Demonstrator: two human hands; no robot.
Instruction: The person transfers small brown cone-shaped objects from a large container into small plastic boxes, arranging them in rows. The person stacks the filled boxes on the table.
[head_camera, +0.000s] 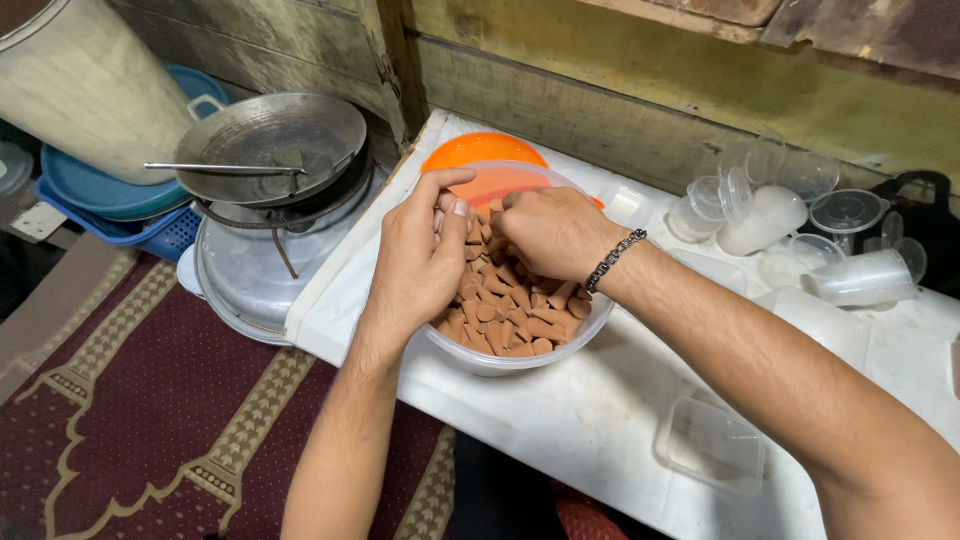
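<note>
Nearest: clear lidded box (712, 442) near front edge of white desk (580, 410), bare desk surface around it. Centre: clear bowl (500, 355) of brown cones (505, 315), set close to left desk edge. Left hand (420, 255) over bowl, grip curled shut on several cones. Right hand (545, 235), braceleted, fingers dipped into the heap; grip state cannot be told. Behind bowl: orange lid (480, 152). Far right: clear plastic cups (770, 215) crowding rear desk. Left, beyond desk edge: metal pans (270, 150) above patterned carpet (150, 420).

Both hands (480, 250) in bowl (500, 362) of cones (510, 320)
</note>
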